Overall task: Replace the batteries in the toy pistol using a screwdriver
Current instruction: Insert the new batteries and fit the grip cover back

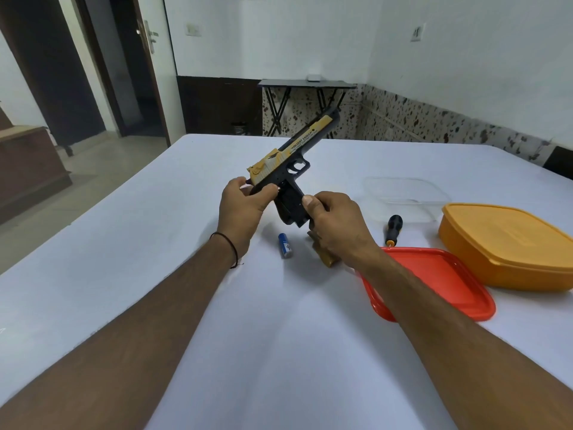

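Because the grip has to be reached from below, the left hand (245, 203) holds the toy pistol (291, 159) by its rear end, fingers curled round the back of the slide. The barrel tilts up and away to the right, and the grip hangs clear of the tabletop (155, 243). That hold looks meant to steady the toy while the other hand works.

Just below, between the two wrists, a blue battery (285, 245) lies on its side, apart from the pistol. Whether it is a spent cell or a fresh one I cannot tell. The right hand (335, 225) grasps the lower grip, thumb pressed flat on its side and fingers wrapped behind, probably working at the battery bay. Under that hand a brown-gold piece (327, 259), likely the bay's cover, rests on the tabletop.

Further right the screwdriver (393, 228) lies idle, its black handle pointing away, just beside a red lid (434, 283). A clear tub (403, 193) sits beyond it and an orange box (508, 243) at the far right, presumably storage for the parts.

The tabletop is covered in smooth plain white. At left a dark door (145, 57) stands ajar. A black folding table (307, 85) stands at the back wall, and speckled tiling runs along the white wall to the right.
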